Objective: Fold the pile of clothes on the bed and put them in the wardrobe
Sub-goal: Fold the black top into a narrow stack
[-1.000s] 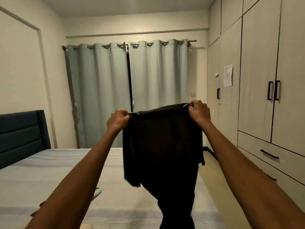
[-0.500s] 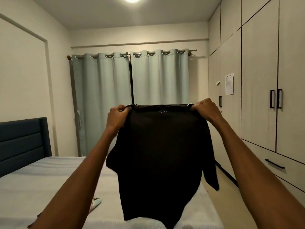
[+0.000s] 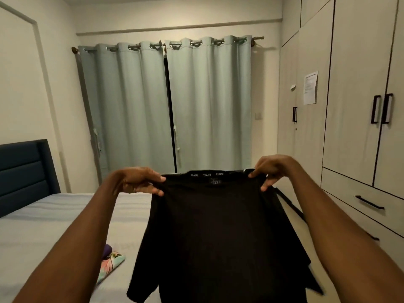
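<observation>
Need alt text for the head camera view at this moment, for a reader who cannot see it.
Two bare hands, left hand and right hand, hold a black T-shirt up by its shoulders over a bed. Pale curtains hang behind, a closed wardrobe stands on the right, and a patterned cloth lies on the bed.

Bed (image 3: 54, 226) with floral cloth (image 3: 111, 264)

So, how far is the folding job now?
Early stage. Nothing folded is visible. Left hand and right hand hold a black shirt spread out by its shoulders. More clothes lie on the bed, and the wardrobe is closed.
</observation>
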`<state>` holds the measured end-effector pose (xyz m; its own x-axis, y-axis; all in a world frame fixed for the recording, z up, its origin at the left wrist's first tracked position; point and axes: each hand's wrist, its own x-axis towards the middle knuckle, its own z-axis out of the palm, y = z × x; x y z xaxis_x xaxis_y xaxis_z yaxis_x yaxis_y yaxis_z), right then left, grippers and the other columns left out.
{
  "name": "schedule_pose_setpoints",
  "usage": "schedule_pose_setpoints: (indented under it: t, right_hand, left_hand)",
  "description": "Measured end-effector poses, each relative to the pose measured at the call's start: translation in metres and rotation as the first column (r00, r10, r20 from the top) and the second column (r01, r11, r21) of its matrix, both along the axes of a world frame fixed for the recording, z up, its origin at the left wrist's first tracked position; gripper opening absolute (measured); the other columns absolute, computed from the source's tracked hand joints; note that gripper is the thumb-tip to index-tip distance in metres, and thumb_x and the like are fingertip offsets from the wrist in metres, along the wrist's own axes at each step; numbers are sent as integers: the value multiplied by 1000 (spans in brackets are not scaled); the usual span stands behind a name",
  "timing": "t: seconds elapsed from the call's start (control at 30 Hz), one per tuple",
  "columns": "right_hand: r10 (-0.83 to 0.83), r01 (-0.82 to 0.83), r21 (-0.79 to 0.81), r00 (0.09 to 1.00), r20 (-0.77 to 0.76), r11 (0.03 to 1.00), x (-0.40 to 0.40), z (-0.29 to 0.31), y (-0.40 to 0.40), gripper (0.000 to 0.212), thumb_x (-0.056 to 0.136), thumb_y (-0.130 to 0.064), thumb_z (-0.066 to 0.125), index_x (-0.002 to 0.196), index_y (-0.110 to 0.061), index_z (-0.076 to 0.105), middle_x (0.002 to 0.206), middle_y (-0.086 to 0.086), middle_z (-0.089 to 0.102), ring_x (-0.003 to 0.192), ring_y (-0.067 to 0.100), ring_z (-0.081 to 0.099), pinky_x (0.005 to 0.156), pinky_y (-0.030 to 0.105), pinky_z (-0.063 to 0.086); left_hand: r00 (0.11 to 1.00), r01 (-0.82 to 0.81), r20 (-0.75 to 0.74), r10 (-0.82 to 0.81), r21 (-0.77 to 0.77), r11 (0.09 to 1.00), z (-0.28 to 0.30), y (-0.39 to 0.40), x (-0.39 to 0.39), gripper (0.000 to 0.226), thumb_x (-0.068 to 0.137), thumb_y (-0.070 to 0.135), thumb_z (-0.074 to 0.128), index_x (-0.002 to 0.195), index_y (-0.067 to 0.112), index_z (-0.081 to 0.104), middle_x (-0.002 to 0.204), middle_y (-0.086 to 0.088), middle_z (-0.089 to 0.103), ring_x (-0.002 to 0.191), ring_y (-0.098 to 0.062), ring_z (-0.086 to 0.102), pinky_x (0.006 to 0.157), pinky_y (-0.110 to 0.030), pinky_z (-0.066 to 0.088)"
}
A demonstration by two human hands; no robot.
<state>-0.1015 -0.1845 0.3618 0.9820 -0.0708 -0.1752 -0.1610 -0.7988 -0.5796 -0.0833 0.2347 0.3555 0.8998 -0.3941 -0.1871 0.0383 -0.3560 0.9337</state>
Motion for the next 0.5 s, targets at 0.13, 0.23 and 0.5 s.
schedule_pose_setpoints:
  t: [0.13,0.23,0.5]
  right_hand:
    - [-118,121,-17,985,127,993,88,-58,-1,22,89,-22,71,96,-2,67,82,10,71,68,24,70,56,29,52]
    - [-105,207,-199,897,429,958,135,-62,10,23,101,-23,45,99,-6,61,101,15,66,84,31,61,67,33,42]
    - [-114,246,-20,520,846,969,226,2,5,35,101,-9,33,126,-4,57,153,15,41,133,39,46,102,47,44]
  left_hand:
    - [962,-242,165,218,140,960,-55,-24,91,26,93,13,66,108,-8,69,95,-19,67,82,-22,67,76,-28,58]
    - [817,-427,472,331,111,897,-79,-52,145,24,97,21,62,100,0,73,82,-11,67,71,-20,60,66,-30,45]
    - [367,-514,794,484,-261,817,-14,-97,226,25,104,24,48,107,5,64,166,-6,7,121,-3,38,99,-19,34]
